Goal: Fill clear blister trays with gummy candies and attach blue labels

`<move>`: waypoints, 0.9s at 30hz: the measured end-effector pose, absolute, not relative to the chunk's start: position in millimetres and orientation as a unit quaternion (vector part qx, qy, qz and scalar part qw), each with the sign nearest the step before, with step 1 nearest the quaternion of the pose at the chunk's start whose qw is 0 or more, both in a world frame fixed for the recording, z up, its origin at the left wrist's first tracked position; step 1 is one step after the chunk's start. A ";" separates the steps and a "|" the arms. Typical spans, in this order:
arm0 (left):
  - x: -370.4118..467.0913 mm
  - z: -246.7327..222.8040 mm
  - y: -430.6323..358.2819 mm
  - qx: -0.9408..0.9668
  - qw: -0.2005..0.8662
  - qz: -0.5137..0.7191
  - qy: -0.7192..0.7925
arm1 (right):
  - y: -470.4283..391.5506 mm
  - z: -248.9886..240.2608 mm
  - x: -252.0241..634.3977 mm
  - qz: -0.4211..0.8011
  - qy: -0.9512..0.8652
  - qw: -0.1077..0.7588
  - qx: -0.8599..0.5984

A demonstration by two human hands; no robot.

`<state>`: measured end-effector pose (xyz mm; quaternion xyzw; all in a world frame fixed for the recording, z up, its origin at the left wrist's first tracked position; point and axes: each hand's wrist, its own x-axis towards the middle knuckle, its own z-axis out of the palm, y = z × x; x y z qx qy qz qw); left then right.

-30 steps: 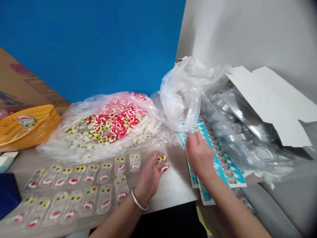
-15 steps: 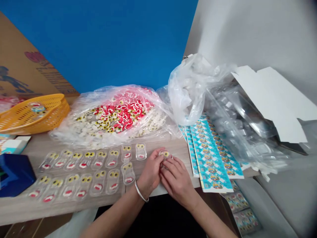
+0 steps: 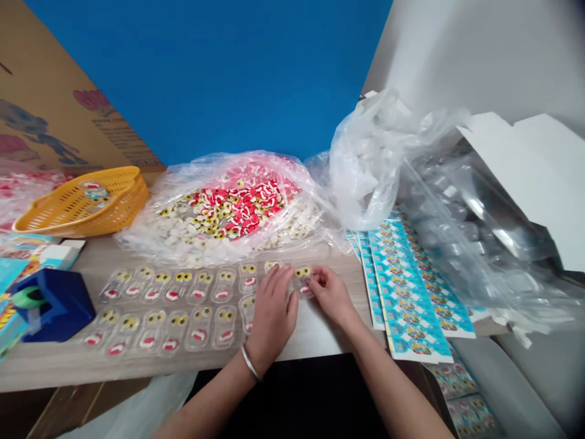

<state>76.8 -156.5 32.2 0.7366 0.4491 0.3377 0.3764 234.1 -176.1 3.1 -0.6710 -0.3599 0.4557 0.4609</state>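
A small clear plastic blister shell with two yellow eyes and a red-and-white mouth lies at the right end of the upper row. My right hand pinches its right edge between thumb and fingers. My left hand, a silver bangle at its wrist, is open with fingers stretched, palm down over the neighbouring shells and partly hiding them. Leftward run two rows of similar filled shells, such as one in the upper row and one in the lower row.
Behind the rows sits a plastic bag of loose eye and mouth pieces. Printed blue cards and a bag of clear shells are on the right. A yellow basket and a blue tape dispenser stand on the left.
The shell held between both hands is now down at the end of the upper row. My left hand has let go and moved left. The view has shifted slightly.
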 end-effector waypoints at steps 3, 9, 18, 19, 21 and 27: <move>60.5 33.5 -154.4 0.854 0.197 0.237 0.419 | -158.5 8.2 224.4 0.353 -0.453 0.390 -0.719; 63.6 29.6 -139.8 0.898 0.122 0.134 0.400 | -148.1 24.0 200.5 0.110 -0.565 0.158 -0.802; 62.9 26.7 -134.1 0.909 0.084 0.145 0.382 | -180.2 20.8 246.3 0.025 -0.522 0.179 -0.834; 63.6 27.2 -134.4 0.909 0.082 0.152 0.379 | -180.9 20.8 257.5 0.013 -0.505 0.179 -0.844; 67.3 29.8 -136.1 0.911 0.084 0.165 0.368 | -175.5 21.5 278.6 -0.003 -0.486 0.164 -0.858; 86.6 34.0 -144.6 0.890 0.213 0.232 0.330 | -149.0 30.0 314.0 0.040 -0.506 0.056 -0.860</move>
